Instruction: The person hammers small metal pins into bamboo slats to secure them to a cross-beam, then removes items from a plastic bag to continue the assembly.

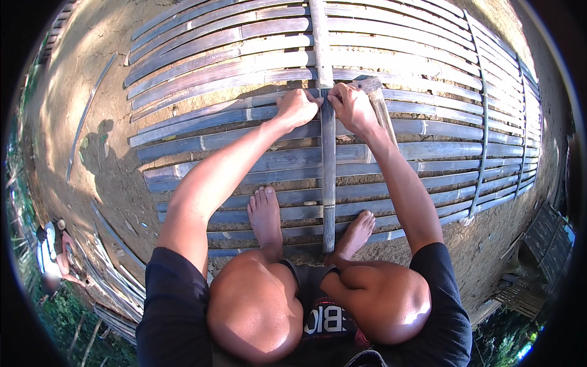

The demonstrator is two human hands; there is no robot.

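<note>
My left hand [298,109] is closed in a pinch at the left edge of a long bamboo strip [328,159], which runs lengthwise across a panel of split bamboo slats [263,162]. On the strip's right edge, level with the left, my right hand [353,109] has its fingers pressed together. Whatever lies between the fingers of either hand is too small to make out. A hammer [384,113] with a wooden handle rests on the slats just beyond my right hand, its head partly hidden. My bare feet are planted on the near slats, either side of the strip.
Thin cross strips [483,122] span the panel's right side. Bare earth surrounds the panel, with a loose bamboo strip [88,113] at left. A person [55,251] sits at the lower left by a pile of split bamboo [116,275]. A woven panel [547,244] stands at right.
</note>
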